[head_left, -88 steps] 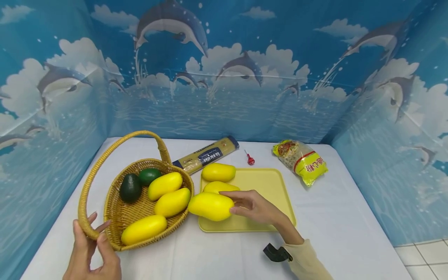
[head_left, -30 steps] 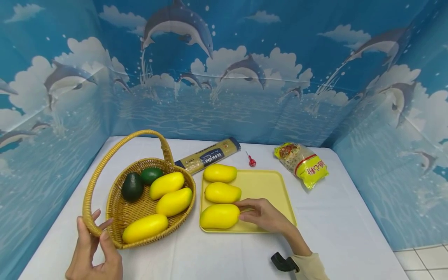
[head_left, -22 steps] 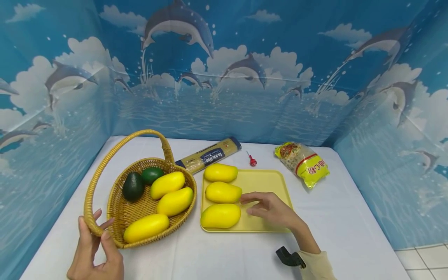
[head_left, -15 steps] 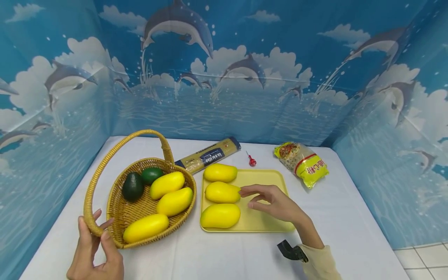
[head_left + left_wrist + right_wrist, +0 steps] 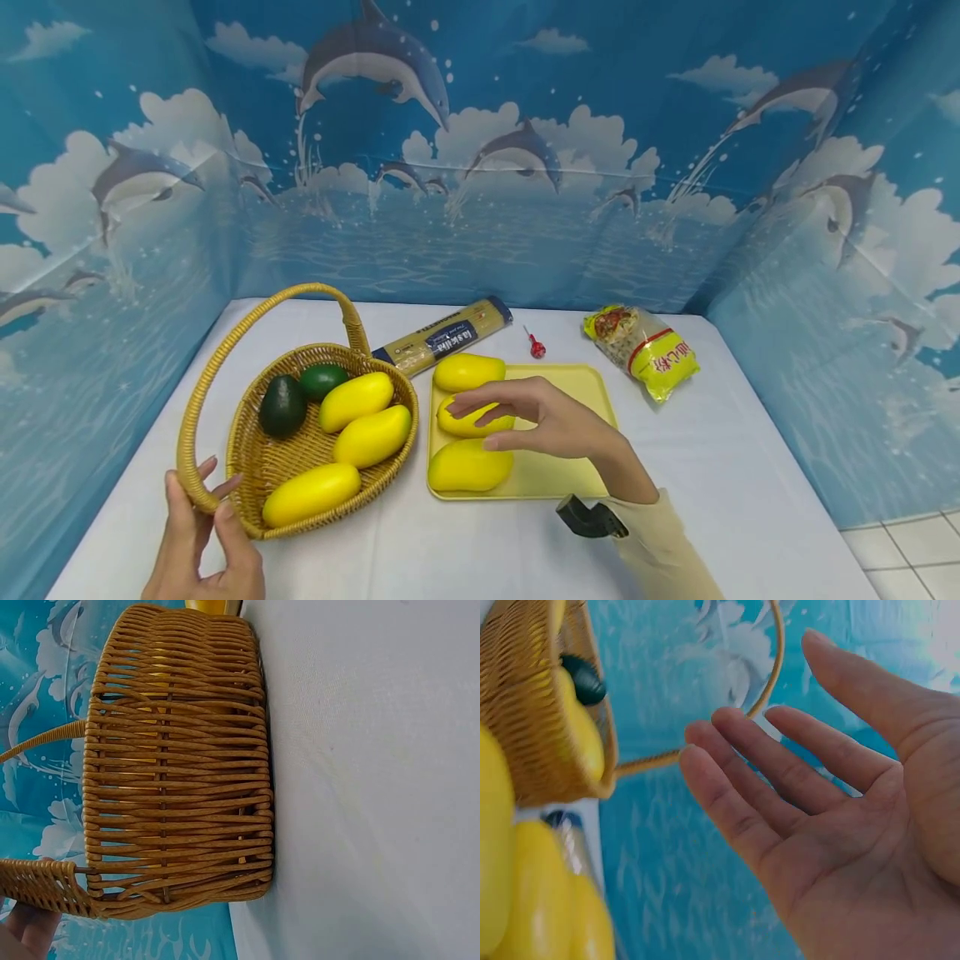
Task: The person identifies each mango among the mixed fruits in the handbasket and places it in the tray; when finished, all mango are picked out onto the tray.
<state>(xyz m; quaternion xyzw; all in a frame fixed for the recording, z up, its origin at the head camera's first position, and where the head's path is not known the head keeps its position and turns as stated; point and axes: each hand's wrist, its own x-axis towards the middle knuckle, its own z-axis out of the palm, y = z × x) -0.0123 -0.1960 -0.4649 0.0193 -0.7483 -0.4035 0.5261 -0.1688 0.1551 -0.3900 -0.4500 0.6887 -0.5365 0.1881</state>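
A wicker basket (image 5: pixel 321 518) with a tall handle (image 5: pixel 189 425) stands at the left. My left hand (image 5: pixel 204 542) pinches the handle's near end between thumb and fingers. Inside lie two avocados, one (image 5: pixel 282 406) darker, and three yellow mangoes, the nearest mango (image 5: pixel 311 494) apart from the others. On the yellow tray (image 5: pixel 558 479) three more mangoes lie in a column: a far mango (image 5: pixel 468 372), a middle mango (image 5: pixel 453 423) partly hidden by my fingers, and a near mango (image 5: pixel 468 467). My right hand (image 5: pixel 551 421) hovers over the tray, fingers extended and palm bare in the right wrist view.
Behind the tray lie a pack of spaghetti (image 5: pixel 446 337) and a red lollipop (image 5: pixel 536 347). A yellow-printed bag of dry food (image 5: pixel 645 350) lies at the back right. Dolphin-printed curtains (image 5: pixel 480 242) wall in the white-covered table (image 5: pixel 720 467).
My right hand has set a mango on the near part of the tray, let go and drawn back right. Since then it has moved left above the mangoes. The left hand stays on the handle.
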